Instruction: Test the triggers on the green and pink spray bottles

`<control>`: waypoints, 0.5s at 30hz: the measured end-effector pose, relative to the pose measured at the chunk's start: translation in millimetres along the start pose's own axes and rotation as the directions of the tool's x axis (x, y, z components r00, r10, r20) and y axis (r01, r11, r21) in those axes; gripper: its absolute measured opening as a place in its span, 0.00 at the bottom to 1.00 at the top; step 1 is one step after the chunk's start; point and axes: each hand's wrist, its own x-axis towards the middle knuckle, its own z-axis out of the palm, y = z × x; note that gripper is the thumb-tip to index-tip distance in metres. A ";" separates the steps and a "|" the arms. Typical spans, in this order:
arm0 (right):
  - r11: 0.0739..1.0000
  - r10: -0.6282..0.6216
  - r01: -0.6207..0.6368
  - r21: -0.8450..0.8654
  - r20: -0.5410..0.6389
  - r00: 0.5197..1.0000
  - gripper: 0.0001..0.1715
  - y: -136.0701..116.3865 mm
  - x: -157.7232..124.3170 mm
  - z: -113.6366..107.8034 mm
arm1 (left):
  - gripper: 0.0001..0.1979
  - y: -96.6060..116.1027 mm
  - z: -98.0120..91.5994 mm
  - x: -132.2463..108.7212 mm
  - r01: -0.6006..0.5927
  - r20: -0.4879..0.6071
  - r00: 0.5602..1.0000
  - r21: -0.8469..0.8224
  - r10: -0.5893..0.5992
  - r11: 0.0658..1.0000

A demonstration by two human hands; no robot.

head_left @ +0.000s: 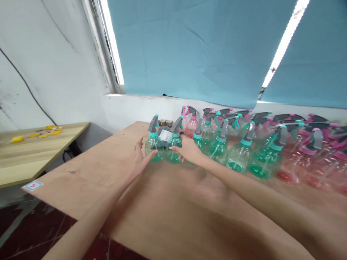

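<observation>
My left hand [140, 157], thumb and fingers spread apart, is at the left side of a green spray bottle [153, 147] with a grey and turquoise trigger head. Its thumb overlaps the front of that bottle. To the right, a second green spray bottle [173, 150] stands upright beside the first. My right hand [190, 148] is on this bottle's right side, its thumb reaching across the bottle and its fingers apart. Whether either palm presses on a bottle I cannot tell. A dark object with a white label [165, 136] shows behind the two bottles.
Rows of green [240, 157] and pink spray bottles [309, 157] fill the right of the wooden table [122, 211], along the wall. Another table [45, 153] at the left holds yellow pieces [17, 139]. A blue curtain [185, 39] hangs behind.
</observation>
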 end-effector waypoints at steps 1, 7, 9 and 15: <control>1.000 -0.002 0.002 -0.001 0.002 1.000 0.37 0.6 0.3 -0.4 | 0.42 4.6 -3.7 -4.0 0.007 -0.025 1.000 0.016 -0.007 1.000; 0.998 -0.052 0.052 -0.028 -0.002 0.999 0.41 8.4 -3.9 -3.2 | 0.23 39.6 -28.3 -42.0 0.029 -0.028 0.999 0.060 -0.028 0.998; 0.997 -0.069 0.069 -0.037 0.007 0.998 0.41 9.9 -7.8 -5.6 | 0.18 47.9 -30.8 -55.9 0.052 0.024 0.998 0.061 -0.053 0.997; 0.986 -0.131 0.134 -0.097 0.036 0.991 0.37 10.5 -33.1 -18.7 | 0.13 58.4 -13.2 -86.5 0.064 0.179 0.981 0.043 -0.071 0.997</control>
